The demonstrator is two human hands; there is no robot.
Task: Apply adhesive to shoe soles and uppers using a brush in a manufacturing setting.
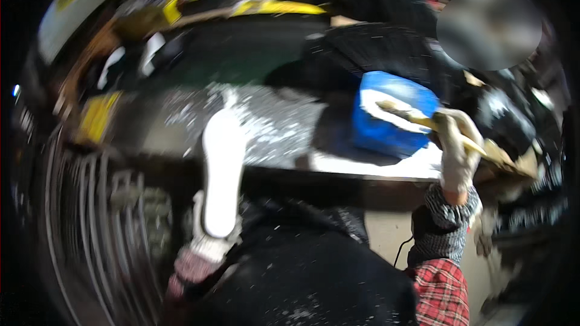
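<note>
My left hand [205, 242], in a pale knit glove, grips a white shoe sole [222, 172] from beneath near its heel end. The sole points away from me, its broad end over the near part of the bench, and it hides most of my fingers. In my gloved right hand [457, 145] is a brush with a yellow handle [425, 122]. Its bristles [391, 107] are over the opening of a blue container [382, 134], which has white material inside. The container stands on a white patch at the bench's right side.
White smears cover the grey bench top [284, 127]. Metal bars [90, 217] curve at the lower left. Black bags or sheets [374, 48] lie behind the container. Yellow and grey clutter [266, 6] lines the far edge. A blurred oval covers part of the upper right.
</note>
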